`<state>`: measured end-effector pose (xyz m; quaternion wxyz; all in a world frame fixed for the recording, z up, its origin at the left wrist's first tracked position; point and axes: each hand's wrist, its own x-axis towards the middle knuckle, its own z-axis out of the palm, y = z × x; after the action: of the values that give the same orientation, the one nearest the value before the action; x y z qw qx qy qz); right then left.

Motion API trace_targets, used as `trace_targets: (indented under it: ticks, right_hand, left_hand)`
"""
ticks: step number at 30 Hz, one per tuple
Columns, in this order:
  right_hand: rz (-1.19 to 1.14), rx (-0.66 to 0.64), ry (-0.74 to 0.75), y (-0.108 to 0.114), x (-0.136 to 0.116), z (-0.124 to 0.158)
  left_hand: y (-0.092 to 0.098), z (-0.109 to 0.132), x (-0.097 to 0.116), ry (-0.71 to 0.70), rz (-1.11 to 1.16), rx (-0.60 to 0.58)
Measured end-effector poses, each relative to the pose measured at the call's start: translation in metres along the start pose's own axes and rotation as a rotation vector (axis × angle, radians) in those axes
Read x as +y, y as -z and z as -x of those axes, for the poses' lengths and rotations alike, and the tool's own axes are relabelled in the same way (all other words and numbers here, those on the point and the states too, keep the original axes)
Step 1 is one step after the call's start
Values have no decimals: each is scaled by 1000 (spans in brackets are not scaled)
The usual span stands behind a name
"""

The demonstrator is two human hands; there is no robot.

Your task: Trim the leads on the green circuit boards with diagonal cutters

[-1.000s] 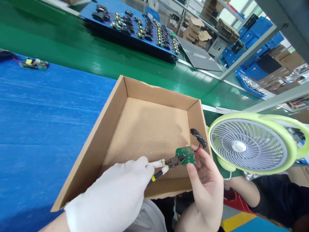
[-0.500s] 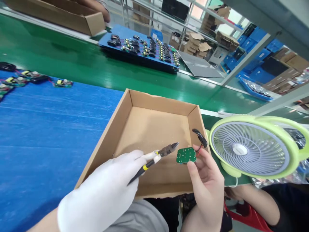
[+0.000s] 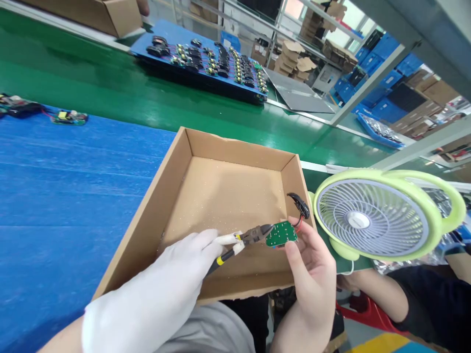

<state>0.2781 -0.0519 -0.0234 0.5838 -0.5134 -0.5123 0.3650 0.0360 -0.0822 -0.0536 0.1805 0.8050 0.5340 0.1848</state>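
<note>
My left hand (image 3: 176,279), in a white glove, is closed around a pair of cutting pliers (image 3: 253,235) with black and yellow handles. The plier tips meet the left edge of a small green circuit board (image 3: 280,234); whether they touch it I cannot tell. Bare, my right hand (image 3: 309,264) pinches the board at its right side between thumb and fingers, solder side up. Red and black wires run from the board to a black cable bundle (image 3: 300,206) above my right fingers. Both hands are over a shallow cardboard box (image 3: 228,196), with tiny bits scattered on its bottom.
A light-green fan (image 3: 371,220) stands right of the box. Boards with black cables lie on the blue mat (image 3: 73,186) at left and on a blue tray (image 3: 143,44) across the green belt (image 3: 110,88). Another person's arm (image 3: 382,294) is at lower right.
The plier tips and the board have come together; before, a small gap showed between them. The whole view has shifted slightly, with the surroundings moving left and up.
</note>
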Motion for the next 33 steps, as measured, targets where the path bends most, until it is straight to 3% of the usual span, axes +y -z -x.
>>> trace_targets:
  ticks: [10,18,33]
  right_hand:
    - [90,6,-32,2,2,5]
    - [32,58,36,0,4,7]
    - [-4,96,104,-1,2,10]
  left_hand:
    - [10,-5,0,-148,-67,80]
    - [8,-1,2,-153,-163,142]
    - [15,-3,0,-83,-92,14]
